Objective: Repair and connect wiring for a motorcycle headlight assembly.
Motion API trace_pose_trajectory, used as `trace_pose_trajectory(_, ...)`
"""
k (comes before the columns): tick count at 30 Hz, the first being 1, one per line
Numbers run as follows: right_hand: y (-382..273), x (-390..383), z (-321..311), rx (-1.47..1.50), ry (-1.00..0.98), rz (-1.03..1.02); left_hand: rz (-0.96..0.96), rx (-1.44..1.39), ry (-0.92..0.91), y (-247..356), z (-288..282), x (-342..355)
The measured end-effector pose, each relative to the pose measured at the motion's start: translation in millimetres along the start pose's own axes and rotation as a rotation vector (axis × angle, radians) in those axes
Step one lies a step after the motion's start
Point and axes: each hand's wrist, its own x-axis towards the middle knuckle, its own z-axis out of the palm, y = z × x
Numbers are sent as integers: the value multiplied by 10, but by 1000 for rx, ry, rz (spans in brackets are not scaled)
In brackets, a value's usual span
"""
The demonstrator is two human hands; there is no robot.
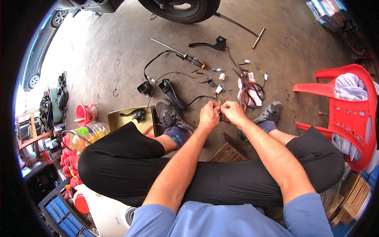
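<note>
My left hand (209, 115) is closed in a pinch on thin wires (219, 101), some of them yellow. Fingertip to fingertip with it, my right hand (233, 113) pinches the same wires; a small dark bit between the hands is mostly hidden. A black cable (202, 97) runs from the wires to a black handlebar grip (170, 93) beside my left shoe. White plug connectors (218, 89) lie just beyond my hands. To their right, scissors (245, 82) rest on a pinkish-white cloth or paper (256, 94).
Farther out lie a screwdriver (194, 61), a brake lever (219, 43) and a T-handle wrench (258, 37). A tray (114, 115) holding a black lever stands left, near a red bucket (87, 113). On the right is a red plastic chair (347, 114). A wheel (185, 10) stands at the top.
</note>
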Motion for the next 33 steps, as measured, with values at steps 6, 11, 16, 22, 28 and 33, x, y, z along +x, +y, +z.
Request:
trace_pose_trajectory(6,-126,-30,-38,480,-118,210,-21,-62,-21,8,-13,34)
trace_pose_trajectory(11,-166,1,-17,661,-96,325,10,-127,32,-9,1,51)
trace_pose_trajectory(16,-236,26,86,703,-2,368,-11,-173,78,0,0,70)
trace_pose_trajectory(22,-206,80,243,733,127,340,-100,-258,77,56,-59,21)
trace_pose_trajectory(28,444,127,-78,503,545,372,-34,-465,105,125,-47,126)
trace_pose_trajectory(33,282,-92,-19,-287,407,-49,-112,-532,30,-108,-31,112)
